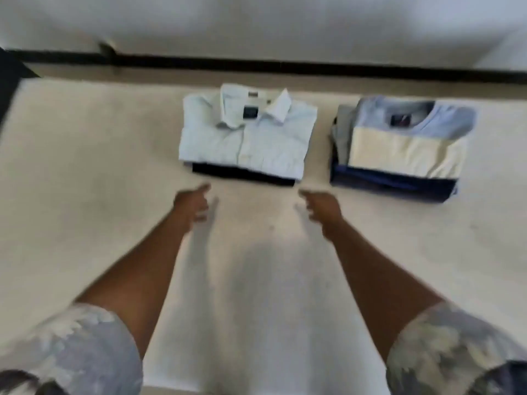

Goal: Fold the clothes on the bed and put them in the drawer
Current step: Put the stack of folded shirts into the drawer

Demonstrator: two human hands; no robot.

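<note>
With both arms stretched out over the bed (pixel 85 166), the left hand (pixel 192 206) and right hand (pixel 320 208) are seen empty, fingers loosely opened (bit blurry tbh), nothing touched yet. Just beyond, centred between them, a pale blue shirt (pixel 248 138) is laid folded on a dark garment (pixel 242 173). It's slightly wider left-right, so both hands are about equally near. Crisp woven cloth, stiff collar. Farther right, a second pile (pixel 405 149) is topped by softer cream-and-blue knit.

Folded pale blue collared shirt (pixel 248 135) flat on the bed (pixel 85 166), atop a dark garment (pixel 242 174); beside it, apart, a folded stack (pixel 393 181) topped by a blue-and-cream tee (pixel 405 149)
</note>
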